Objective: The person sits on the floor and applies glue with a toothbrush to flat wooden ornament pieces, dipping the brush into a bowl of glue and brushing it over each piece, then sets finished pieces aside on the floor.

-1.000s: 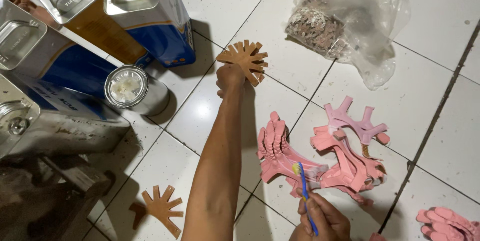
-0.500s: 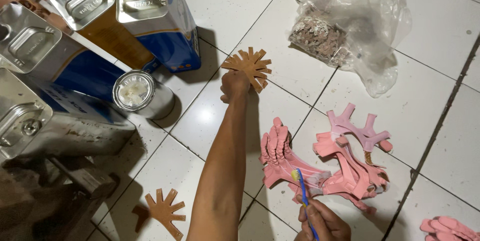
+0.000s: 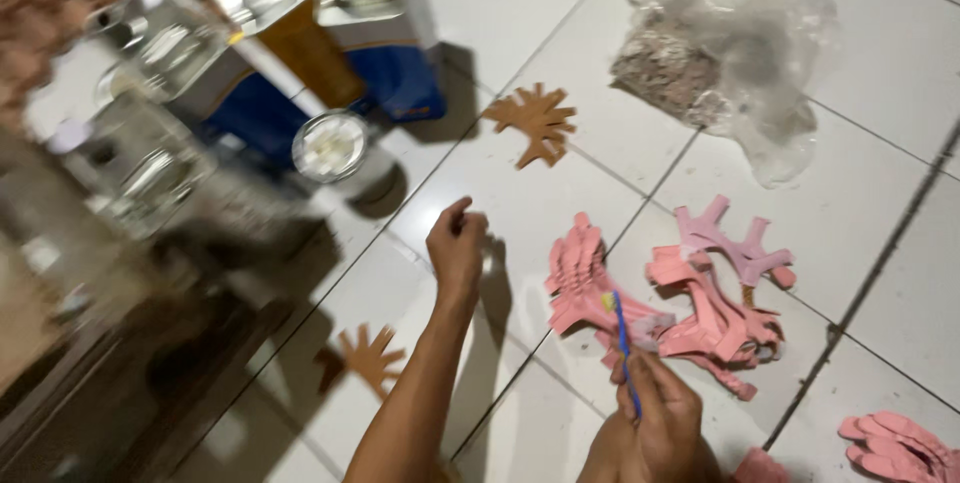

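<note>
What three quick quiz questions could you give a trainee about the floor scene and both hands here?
1. True or false: the left hand is holding a brown cutout.
2. What does the right hand hold? A) blue brush B) scissors C) tin lid
3. The brown cutout nearest the plastic bag lies on the ____ floor.

Key: 1 false, the hand is empty; 2 A, the blue brush over the pink cutouts; 3 tiled.

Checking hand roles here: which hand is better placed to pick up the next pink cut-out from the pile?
Probably left. The left hand is empty and hangs beside the pink pile, while the right hand is occupied, its grip on a blue brush.
</note>
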### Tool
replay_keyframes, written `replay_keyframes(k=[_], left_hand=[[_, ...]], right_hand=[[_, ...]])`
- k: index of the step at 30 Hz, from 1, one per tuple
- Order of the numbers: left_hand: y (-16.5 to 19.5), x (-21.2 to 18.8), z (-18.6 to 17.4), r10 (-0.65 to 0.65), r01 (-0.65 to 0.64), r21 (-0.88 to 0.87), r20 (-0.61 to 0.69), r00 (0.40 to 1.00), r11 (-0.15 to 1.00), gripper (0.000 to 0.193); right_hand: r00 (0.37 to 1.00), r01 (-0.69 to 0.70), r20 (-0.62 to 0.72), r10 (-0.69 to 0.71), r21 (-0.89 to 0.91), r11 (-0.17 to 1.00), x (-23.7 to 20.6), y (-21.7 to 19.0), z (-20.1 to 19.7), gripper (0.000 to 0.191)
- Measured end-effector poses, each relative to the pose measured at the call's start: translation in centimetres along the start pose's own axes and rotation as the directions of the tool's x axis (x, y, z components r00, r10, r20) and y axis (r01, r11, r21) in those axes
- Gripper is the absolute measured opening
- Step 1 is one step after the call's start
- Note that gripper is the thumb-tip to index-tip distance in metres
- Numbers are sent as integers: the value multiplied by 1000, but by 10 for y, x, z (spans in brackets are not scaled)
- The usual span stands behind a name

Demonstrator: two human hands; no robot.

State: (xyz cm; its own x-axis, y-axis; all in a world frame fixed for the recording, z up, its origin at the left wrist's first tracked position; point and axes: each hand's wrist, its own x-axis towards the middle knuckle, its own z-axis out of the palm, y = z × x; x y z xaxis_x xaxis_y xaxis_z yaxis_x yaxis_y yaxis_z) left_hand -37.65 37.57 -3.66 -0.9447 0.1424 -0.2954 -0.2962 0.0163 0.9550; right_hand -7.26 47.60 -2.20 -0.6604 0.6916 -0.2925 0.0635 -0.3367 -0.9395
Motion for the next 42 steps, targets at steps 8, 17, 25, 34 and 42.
replay_keyframes(k=[8, 17, 25, 34, 42], left_hand=[[12, -102, -210, 132, -34, 265, -364, 922, 964, 26], [-25, -151, -236, -157, 402, 435, -498, 853, 806, 39], [-27, -135, -198, -142, 553, 535, -624, 768, 639, 36], [-54, -120, -192, -69, 471, 384, -713, 698, 794, 36], [-17, -136, -183, -292, 229, -186, -498, 816, 956, 26]], right_hand=[[997, -12, 72, 18, -83, 996, -27, -49, 37, 29], [996, 30, 92, -18, -137, 990, -43, -57, 42, 27], [998, 50, 56, -42, -136, 989, -35, -42, 35, 25], [996, 63, 62, -57, -102, 993, -23, -30, 26, 23], [997, 41, 75, -37, -55, 998, -25, -34, 26, 27]])
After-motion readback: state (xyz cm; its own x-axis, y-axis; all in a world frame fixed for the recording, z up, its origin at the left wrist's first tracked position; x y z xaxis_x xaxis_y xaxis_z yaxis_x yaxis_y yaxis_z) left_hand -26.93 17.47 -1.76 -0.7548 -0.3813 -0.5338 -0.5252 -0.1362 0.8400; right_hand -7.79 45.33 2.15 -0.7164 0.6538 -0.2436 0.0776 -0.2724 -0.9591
